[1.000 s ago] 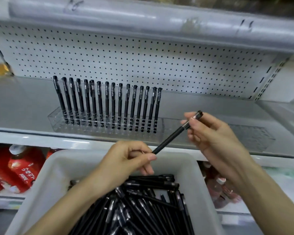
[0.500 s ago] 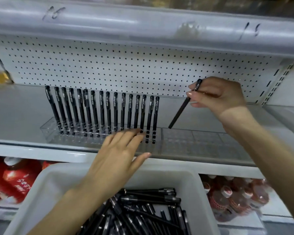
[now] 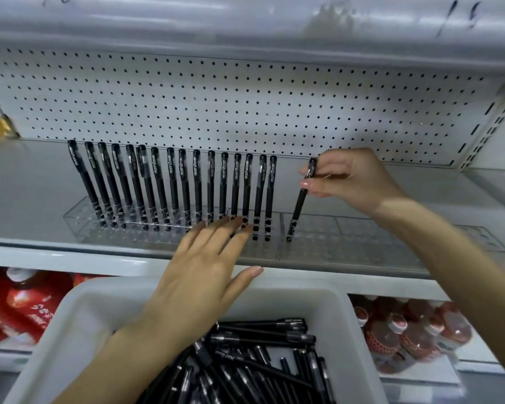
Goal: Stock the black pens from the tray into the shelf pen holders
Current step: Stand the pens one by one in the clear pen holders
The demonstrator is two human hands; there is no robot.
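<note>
Lower shelf, far left: red bottles (image 3: 21,310) with white caps. Upper shelf (image 3: 27,182), left part: a clear pen holder (image 3: 76,225) carries a row of black pens (image 3: 169,185), caps up, tips seated in its holes. The leftmost lean left; those toward the right end stand nearly upright. Each pen is slim, matte black, with white lettering on the cap clip. White pegboard (image 3: 245,106) behind. Left hand (image 3: 204,275) reaches over the white tray (image 3: 79,322) toward the holder's front edge; its fingers (image 3: 216,231) are straight and slightly spread, tips at the pens' bases, and contact cannot be confirmed. The tray holds a loose heap of black pens (image 3: 254,360), lying flat in mixed directions. Right of the row: a single black pen (image 3: 299,205), tilted with its cap to the right, tip down at the left end of a second clear holder (image 3: 362,237) butted against the first. Right hand (image 3: 353,182) pinches this pen just below the cap between thumb and fingertips (image 3: 309,185). Lower right: more red-capped bottles (image 3: 405,330).
</note>
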